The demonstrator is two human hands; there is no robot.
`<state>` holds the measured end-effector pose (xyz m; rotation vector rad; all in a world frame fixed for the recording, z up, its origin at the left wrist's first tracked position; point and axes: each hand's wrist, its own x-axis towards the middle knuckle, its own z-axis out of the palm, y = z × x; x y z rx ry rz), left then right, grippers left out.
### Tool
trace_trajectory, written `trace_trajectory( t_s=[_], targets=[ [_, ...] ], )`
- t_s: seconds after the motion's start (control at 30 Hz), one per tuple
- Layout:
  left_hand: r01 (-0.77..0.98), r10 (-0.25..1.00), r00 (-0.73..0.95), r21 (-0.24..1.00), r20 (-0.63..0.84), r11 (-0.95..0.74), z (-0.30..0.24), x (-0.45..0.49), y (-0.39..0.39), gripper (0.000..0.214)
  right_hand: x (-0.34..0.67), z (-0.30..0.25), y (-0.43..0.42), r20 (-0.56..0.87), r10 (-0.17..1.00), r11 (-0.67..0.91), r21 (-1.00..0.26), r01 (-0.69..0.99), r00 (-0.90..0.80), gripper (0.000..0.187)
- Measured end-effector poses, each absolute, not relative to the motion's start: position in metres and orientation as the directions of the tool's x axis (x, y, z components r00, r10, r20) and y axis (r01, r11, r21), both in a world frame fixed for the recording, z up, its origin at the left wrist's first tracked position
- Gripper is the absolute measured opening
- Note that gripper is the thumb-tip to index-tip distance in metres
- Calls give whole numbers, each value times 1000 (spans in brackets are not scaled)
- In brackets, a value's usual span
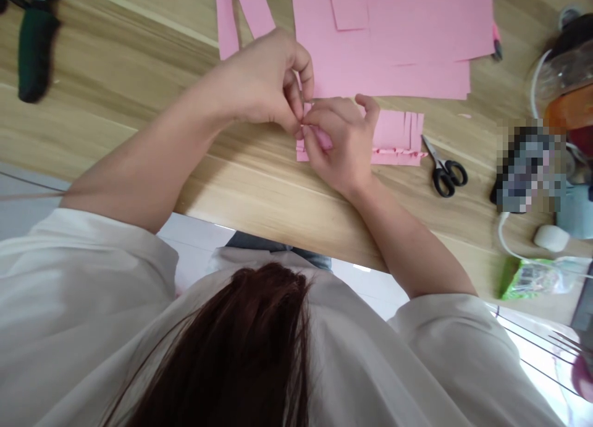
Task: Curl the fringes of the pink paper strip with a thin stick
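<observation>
Slit pink paper (393,130) is laid flat on the wooden table (259,180), scissors (445,170) alongside. At its left end, thumb and fingertips of the left hand (271,75) and right hand (340,136) are pinched closed, apparently on its cut paper. A light, steady pinch is advised; slits may tear.

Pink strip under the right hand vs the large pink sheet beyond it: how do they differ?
Size: the pink strip is narrow, while the large pink sheet is far bigger.
Surface: the strip has a crinkled line along its near edge; the sheet looks flat.
Cover: the right hand hides part of the strip but not the sheet.
Shared: both are pink and lie on the wooden table.
</observation>
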<state>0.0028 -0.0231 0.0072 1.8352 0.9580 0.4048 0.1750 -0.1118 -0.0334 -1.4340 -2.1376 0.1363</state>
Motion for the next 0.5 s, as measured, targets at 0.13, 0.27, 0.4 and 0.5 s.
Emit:
trace_trajectory(
  t_s=[0.13,0.27,0.4,0.5],
  targets=[
    [429,756,643,876,-123,-222,6,4,-23,30,177,-36,-109,427,854,468,-379,799,-298,13],
    [386,738,666,897,-108,-217,7,4,-23,31,177,-35,-108,414,865,453,-397,798,-285,13],
    [323,729,679,927,-86,-191,10,3,-23,26,175,-31,-110,394,892,374,-370,850,-221,14],
    [328,763,641,928,-80,-178,9,3,-23,22,174,-29,-111,383,907,325,-374,869,-174,13]
  ],
)
